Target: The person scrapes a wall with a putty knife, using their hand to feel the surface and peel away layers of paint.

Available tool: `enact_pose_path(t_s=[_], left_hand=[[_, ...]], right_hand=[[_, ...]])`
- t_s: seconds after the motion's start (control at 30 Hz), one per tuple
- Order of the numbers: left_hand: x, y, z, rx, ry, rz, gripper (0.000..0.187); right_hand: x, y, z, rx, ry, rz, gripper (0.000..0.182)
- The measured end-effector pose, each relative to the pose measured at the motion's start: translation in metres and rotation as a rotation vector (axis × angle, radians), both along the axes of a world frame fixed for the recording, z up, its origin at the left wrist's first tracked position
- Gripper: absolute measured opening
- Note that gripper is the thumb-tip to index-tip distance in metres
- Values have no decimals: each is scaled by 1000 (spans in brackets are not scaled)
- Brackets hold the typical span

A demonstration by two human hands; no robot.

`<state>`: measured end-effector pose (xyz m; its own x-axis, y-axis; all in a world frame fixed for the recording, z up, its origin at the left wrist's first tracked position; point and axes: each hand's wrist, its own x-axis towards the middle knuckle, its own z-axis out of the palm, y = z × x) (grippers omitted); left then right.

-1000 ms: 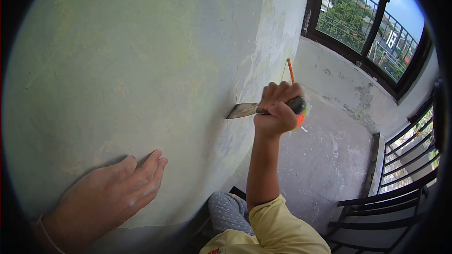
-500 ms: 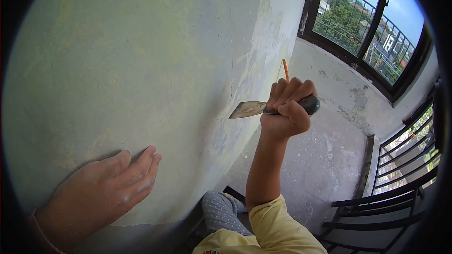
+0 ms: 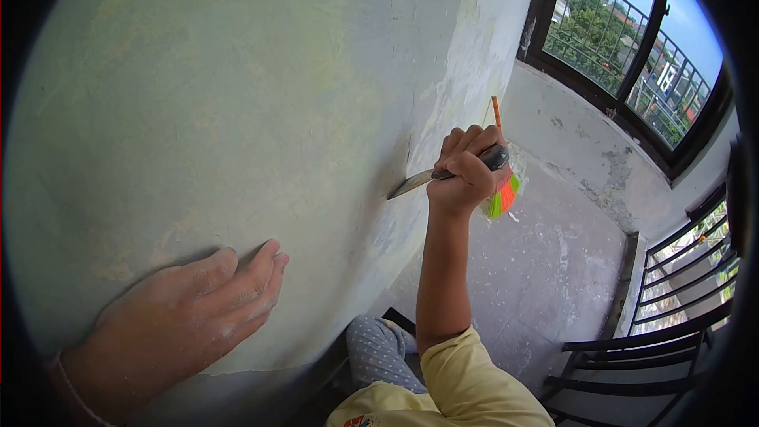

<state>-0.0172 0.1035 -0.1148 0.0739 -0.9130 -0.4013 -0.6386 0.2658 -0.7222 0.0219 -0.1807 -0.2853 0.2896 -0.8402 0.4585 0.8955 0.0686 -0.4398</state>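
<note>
My right hand (image 3: 468,170) is wrapped round the black handle of a scraper (image 3: 413,183). The tip of its metal blade meets the wall (image 3: 261,126), which has patchy greenish paint and peeling white areas near the corner. Lower left, my left hand (image 3: 194,304) lies against the same wall with its fingers stretched out and whitish dust on the skin. Part of the scraper's handle is hidden by my right fingers.
Behind my right hand stands a broom with green and orange bristles (image 3: 506,196). A dark-framed window (image 3: 624,71) is at upper right. Black metal slats (image 3: 632,364) stand at lower right, on a grey floor (image 3: 545,269) spotted with white.
My right hand has moved slightly left relative to the room, turning the blade edge-on with its tip at the wall. The broom's bristles have come into view. My left hand stays on the wall.
</note>
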Motion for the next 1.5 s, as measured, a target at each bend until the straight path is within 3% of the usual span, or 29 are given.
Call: enact_pose_path(t_s=[0.1, 0.13, 0.23, 0.3, 0.37, 0.5, 0.57, 0.63, 0.7, 0.83, 0.9, 1.0, 1.1, 1.17, 1.23, 1.3, 1.33, 1.5], left_hand=[[-4, 0, 4, 41, 15, -7, 28], [-3, -2, 5, 69, -21, -36, 29], [-2, -3, 1, 60, -12, -12, 30], [-3, -3, 0, 34, 16, 41, 31], [-2, -5, 2, 56, -22, -15, 32], [-2, -3, 1, 60, -29, -27, 32], [-3, -4, 0, 35, -11, 35, 32], [-2, -4, -1, 33, -3, 14, 32], [-1, -4, 0, 27, -6, 6, 32], [-2, -7, 2, 71, -22, -22, 32], [-2, -8, 1, 83, -19, -15, 32], [-2, -7, -1, 19, 10, 13, 31], [-1, -6, -2, 77, -7, 12, 31], [-1, 0, -13, -54, 63, 94, 30], [-2, -2, -11, -24, 48, 77, 29], [-2, -5, -10, -6, 23, 49, 29], [-2, -4, -11, -19, 33, 63, 29], [0, 1, -14, -55, 41, 66, 28]], right_hand=[[-5, -3, 12, -126, -16, -79, 12], [-19, -9, 16, -83, -115, 10, 10], [-27, -10, 14, -78, -191, -48, 12], [13, 5, -6, 11, 49, -76, 12], [10, -9, -11, -45, 66, -49, 12], [-31, -17, 18, -117, -235, -26, 10], [-12, -10, 8, -45, -158, 15, 11], [20, 1, -25, -20, 184, 67, 14], [12, 3, -29, -47, 222, 85, 13], [-28, -15, 6, 4, -162, -38, 13], [-18, -15, -3, -8, -156, -66, 13], [12, -2, -21, -20, 155, -16, 12], [-16, -10, -10, -20, -65, 16, 12], [-41, -9, 7, -28, -161, 10, 14], [-49, -1, 10, -64, -246, -9, 13], [-21, 20, -4, -88, -179, -85, 14], [-17, 25, -4, -229, -158, -154, 16], [-35, 24, 15, -263, -192, -78, 13]])
